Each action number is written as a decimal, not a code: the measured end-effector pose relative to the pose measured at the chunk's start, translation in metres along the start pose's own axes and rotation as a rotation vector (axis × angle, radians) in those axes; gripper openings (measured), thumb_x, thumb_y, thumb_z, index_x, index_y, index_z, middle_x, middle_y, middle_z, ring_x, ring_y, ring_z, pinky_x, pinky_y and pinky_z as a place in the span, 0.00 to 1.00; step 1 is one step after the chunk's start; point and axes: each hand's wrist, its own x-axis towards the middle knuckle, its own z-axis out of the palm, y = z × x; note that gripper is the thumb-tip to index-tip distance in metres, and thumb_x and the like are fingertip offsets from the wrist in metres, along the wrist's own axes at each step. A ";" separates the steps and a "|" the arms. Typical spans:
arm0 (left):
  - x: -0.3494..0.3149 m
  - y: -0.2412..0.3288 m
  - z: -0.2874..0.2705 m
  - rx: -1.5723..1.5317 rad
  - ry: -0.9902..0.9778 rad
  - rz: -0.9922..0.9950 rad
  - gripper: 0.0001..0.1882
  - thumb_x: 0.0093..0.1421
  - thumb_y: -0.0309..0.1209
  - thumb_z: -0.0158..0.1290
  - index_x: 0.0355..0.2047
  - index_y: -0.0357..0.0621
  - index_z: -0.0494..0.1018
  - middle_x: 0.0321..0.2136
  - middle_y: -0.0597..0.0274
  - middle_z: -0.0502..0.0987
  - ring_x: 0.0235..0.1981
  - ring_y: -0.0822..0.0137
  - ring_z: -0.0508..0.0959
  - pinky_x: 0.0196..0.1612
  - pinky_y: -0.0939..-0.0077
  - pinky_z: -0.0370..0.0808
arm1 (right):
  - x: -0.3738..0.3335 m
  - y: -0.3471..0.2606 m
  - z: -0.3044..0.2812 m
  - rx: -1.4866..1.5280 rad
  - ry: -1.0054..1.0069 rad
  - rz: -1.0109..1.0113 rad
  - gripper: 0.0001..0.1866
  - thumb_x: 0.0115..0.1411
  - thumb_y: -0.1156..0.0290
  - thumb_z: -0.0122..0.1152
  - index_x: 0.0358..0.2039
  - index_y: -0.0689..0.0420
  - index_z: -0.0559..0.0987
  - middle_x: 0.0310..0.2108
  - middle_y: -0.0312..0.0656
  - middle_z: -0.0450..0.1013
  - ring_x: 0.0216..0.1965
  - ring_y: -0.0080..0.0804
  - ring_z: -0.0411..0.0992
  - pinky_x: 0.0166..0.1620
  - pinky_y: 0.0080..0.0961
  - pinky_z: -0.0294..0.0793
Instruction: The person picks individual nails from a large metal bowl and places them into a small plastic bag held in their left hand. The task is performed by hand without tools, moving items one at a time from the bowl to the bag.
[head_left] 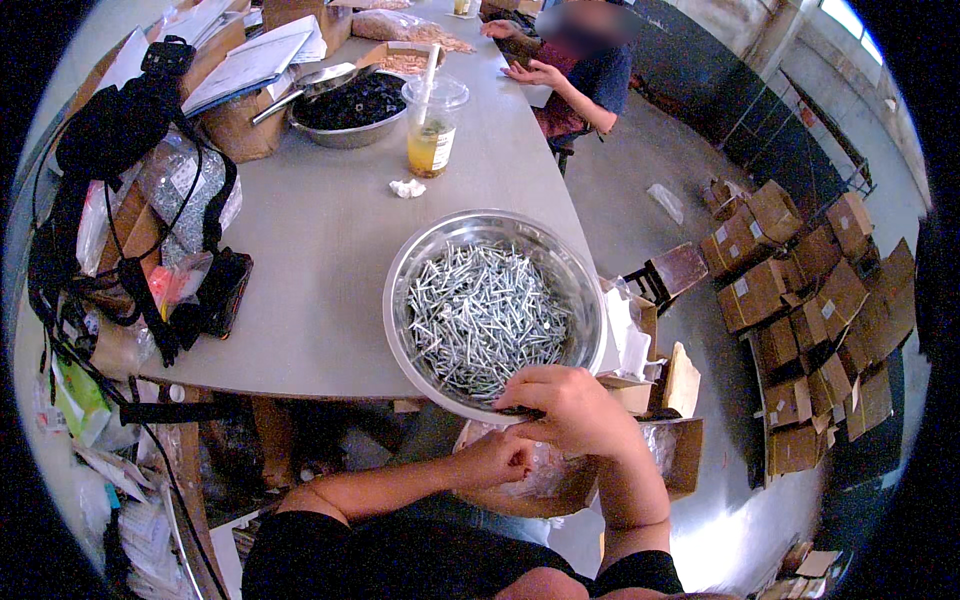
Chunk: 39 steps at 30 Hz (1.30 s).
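A wide steel bowl point(400, 340) filled with loose silver screws point(485, 315) stands at the near right corner of the table. My right hand point(570, 408) is at its near rim, fingers bent down over the edge by the screws; what they pinch, if anything, is hidden. Just below the rim, my left hand point(497, 458) is closed with its fingers curled, close under the right hand. Anything inside it cannot be made out. Under both hands lies an open cardboard box point(570, 490) with clear plastic bags in it.
A drink cup point(430, 150) with a straw stands beyond the bowl, near crumpled tissue point(407, 188). Farther back is a basin point(345, 132) of black parts with a scoop. Black straps and cables point(120, 150) lie left. Another person point(585, 80) sits far right; cartons point(800, 310) are stacked on the right.
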 end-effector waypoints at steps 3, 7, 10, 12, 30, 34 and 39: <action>0.001 0.014 -0.003 -0.090 0.070 -0.032 0.09 0.57 0.31 0.54 0.34 0.38 0.76 0.30 0.52 0.78 0.32 0.56 0.78 0.40 0.62 0.74 | -0.006 -0.001 -0.004 0.075 0.024 -0.008 0.15 0.46 0.73 0.69 0.37 0.58 0.81 0.37 0.45 0.77 0.38 0.44 0.77 0.42 0.33 0.77; 0.001 0.000 0.000 -0.009 0.002 0.095 0.10 0.59 0.31 0.53 0.37 0.39 0.75 0.30 0.53 0.78 0.32 0.59 0.79 0.39 0.66 0.74 | -0.019 -0.002 -0.004 0.143 0.120 -0.015 0.13 0.46 0.77 0.67 0.35 0.58 0.83 0.37 0.46 0.79 0.38 0.43 0.78 0.41 0.32 0.78; 0.000 0.009 -0.004 -0.016 -0.046 0.015 0.10 0.60 0.31 0.53 0.39 0.39 0.76 0.31 0.52 0.78 0.33 0.58 0.79 0.40 0.65 0.74 | -0.024 -0.001 -0.004 0.231 0.232 -0.024 0.08 0.47 0.78 0.66 0.31 0.58 0.83 0.35 0.45 0.80 0.36 0.41 0.80 0.39 0.31 0.79; 0.001 0.012 -0.006 -0.072 -0.110 -0.089 0.10 0.60 0.31 0.53 0.40 0.40 0.76 0.31 0.52 0.79 0.35 0.57 0.79 0.41 0.64 0.74 | -0.032 0.003 0.002 0.196 0.374 -0.025 0.06 0.47 0.78 0.67 0.28 0.58 0.83 0.34 0.45 0.80 0.35 0.39 0.80 0.39 0.29 0.79; 0.009 0.042 -0.016 -0.056 0.123 -0.004 0.09 0.58 0.34 0.59 0.29 0.42 0.78 0.25 0.59 0.77 0.27 0.61 0.77 0.33 0.67 0.73 | -0.156 0.029 0.111 0.765 0.381 0.772 0.18 0.52 0.70 0.68 0.44 0.58 0.79 0.33 0.36 0.79 0.33 0.23 0.75 0.37 0.27 0.76; 0.016 0.058 -0.017 0.058 0.215 0.149 0.09 0.58 0.34 0.59 0.27 0.41 0.78 0.24 0.59 0.77 0.27 0.61 0.77 0.34 0.69 0.73 | -0.162 0.044 0.131 0.670 0.154 0.774 0.14 0.54 0.67 0.66 0.40 0.59 0.81 0.31 0.38 0.80 0.33 0.23 0.74 0.38 0.27 0.76; 0.014 0.040 -0.012 0.085 0.156 0.125 0.09 0.57 0.34 0.60 0.27 0.40 0.78 0.24 0.59 0.78 0.28 0.64 0.77 0.33 0.70 0.73 | -0.165 0.048 0.134 0.600 0.204 0.761 0.12 0.55 0.67 0.65 0.39 0.59 0.82 0.31 0.40 0.80 0.32 0.24 0.75 0.38 0.27 0.76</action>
